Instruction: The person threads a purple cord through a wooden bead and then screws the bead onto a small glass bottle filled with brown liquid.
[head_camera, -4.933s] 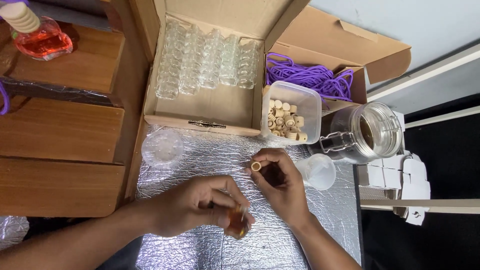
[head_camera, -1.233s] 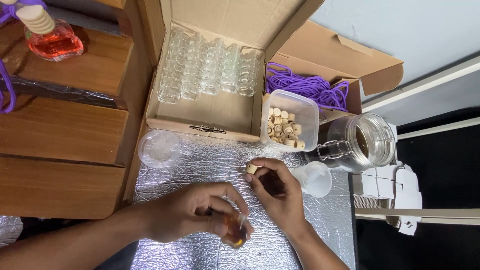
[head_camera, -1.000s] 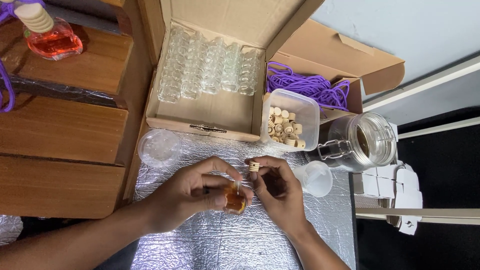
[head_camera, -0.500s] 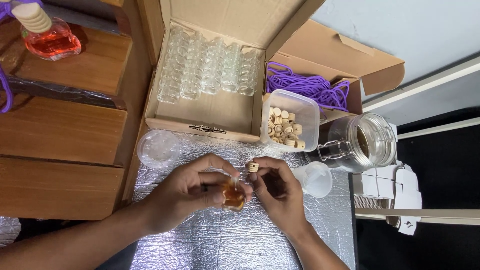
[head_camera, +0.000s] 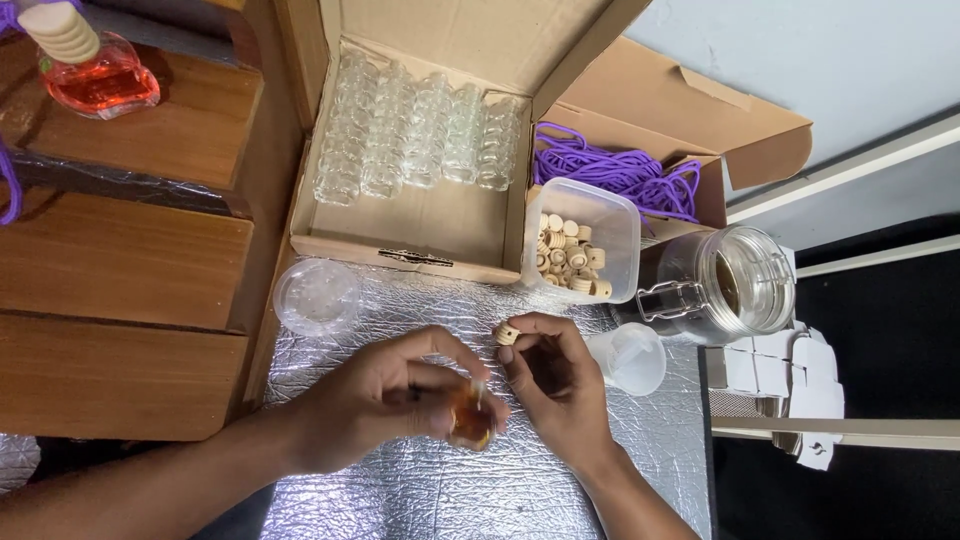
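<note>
Left hand (head_camera: 400, 405) has lifted the amber vial (head_camera: 470, 422) up beside the right hand (head_camera: 560, 385), whose fingers pinch a wooden cap (head_camera: 507, 333), close to meeting.

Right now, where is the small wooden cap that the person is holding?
In the head view, the wooden cap sits at the right hand's fingertips, just below the clear tub of wooden caps, above the silver foil mat.
</note>
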